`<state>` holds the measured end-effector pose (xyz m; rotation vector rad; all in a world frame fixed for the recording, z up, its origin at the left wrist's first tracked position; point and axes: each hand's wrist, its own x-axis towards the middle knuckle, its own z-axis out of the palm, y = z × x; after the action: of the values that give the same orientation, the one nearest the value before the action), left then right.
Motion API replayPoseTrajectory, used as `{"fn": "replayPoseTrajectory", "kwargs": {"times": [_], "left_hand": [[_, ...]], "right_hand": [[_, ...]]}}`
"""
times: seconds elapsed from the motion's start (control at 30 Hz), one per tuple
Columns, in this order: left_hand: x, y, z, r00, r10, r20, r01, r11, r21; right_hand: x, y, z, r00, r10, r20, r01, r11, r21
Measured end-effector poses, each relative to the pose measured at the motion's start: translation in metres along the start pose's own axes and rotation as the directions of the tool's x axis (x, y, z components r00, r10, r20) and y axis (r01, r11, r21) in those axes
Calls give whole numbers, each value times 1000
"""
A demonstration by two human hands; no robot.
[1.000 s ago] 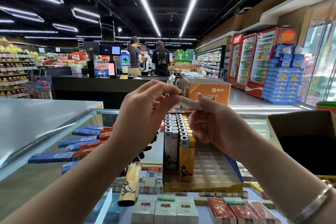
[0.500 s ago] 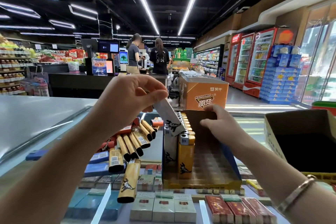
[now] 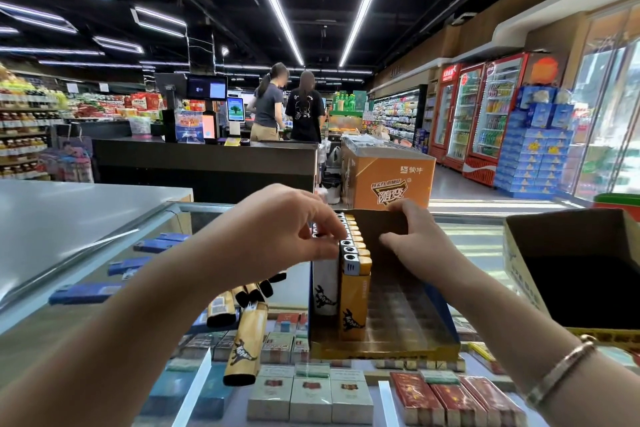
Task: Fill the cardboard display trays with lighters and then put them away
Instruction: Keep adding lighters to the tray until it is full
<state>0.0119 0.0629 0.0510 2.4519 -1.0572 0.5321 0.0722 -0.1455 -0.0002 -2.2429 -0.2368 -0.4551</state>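
Because the cardboard display tray [image 3: 398,340] is thin card with low walls and a tall back flap, it will probably flex if lifted by 1 wall; I judge it best taken with both hands under or at its 2 side walls once full, since the load of lighters would make it sag. It stands on the glass worktop [image 3: 485,239], about midway along it and closer to the near edge than the far one. Inside, 2 rows of lighters [image 3: 353,291] stand upright along the tray's left side, white ones at the wall and orange ones just beside them; the rest of the tray floor is bare. Each lighter looks light, hard and smooth, so likely a little slippery; a pinch at the metal head or across the flat faces should hold it.

Left hand [image 3: 277,232]: its grip is drawn together, fingertips pinching down on the head of a white lighter [image 3: 325,284] at the near end of the left row, wrist raised, forearm coming in from the lower left. Right hand [image 3: 412,246]: fingers lie fairly straight against the back flap, thumb in front of it, steadying the tray; a bracelet [image 3: 561,371] sits on that wrist.

Left of the tray, loose orange lighters [image 3: 242,343] lie on the glass. An open cardboard box [image 3: 575,274] stands near the right edge. Cigarette packs [image 3: 311,392] show below the glass.
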Motion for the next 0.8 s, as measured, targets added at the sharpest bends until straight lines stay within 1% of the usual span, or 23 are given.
{"fn": "replayPoseTrajectory", "kwargs": {"times": [0.1,0.27,0.4,0.47,0.53,0.57,0.6,0.67,0.7,0.8], "left_hand": [[-1,0,0,998,-12,55,10,999,34],[-2,6,6,997,23,68,-37,975,221],[-1,8,9,997,45,69,-63,952,300],[-1,5,8,997,35,68,-52,962,269],[-2,2,7,999,25,40,-33,977,209],[-2,-1,7,1000,12,26,-17,979,204],[-1,-5,7,1000,-10,23,5,977,211],[-1,-16,11,994,-85,62,72,979,192],[0,-20,12,986,-133,97,119,983,143],[1,-26,18,956,-232,180,255,959,-122]], "right_hand": [[1,0,0,1000,1,5,-1,1000,7],[2,2,1,1000,1,6,-1,1000,-3],[2,2,1,1000,-6,8,6,1000,-17],[1,1,1,1000,-4,13,4,1000,-20],[1,2,0,1000,-9,25,10,999,-32],[0,2,-1,999,-12,30,13,999,-36],[0,3,-2,999,-11,31,12,999,-40],[-1,3,-6,1000,-7,12,8,999,-51],[-2,3,-7,1000,-6,-2,6,998,-55],[-2,3,-8,1000,-4,-21,2,998,-63]]}}
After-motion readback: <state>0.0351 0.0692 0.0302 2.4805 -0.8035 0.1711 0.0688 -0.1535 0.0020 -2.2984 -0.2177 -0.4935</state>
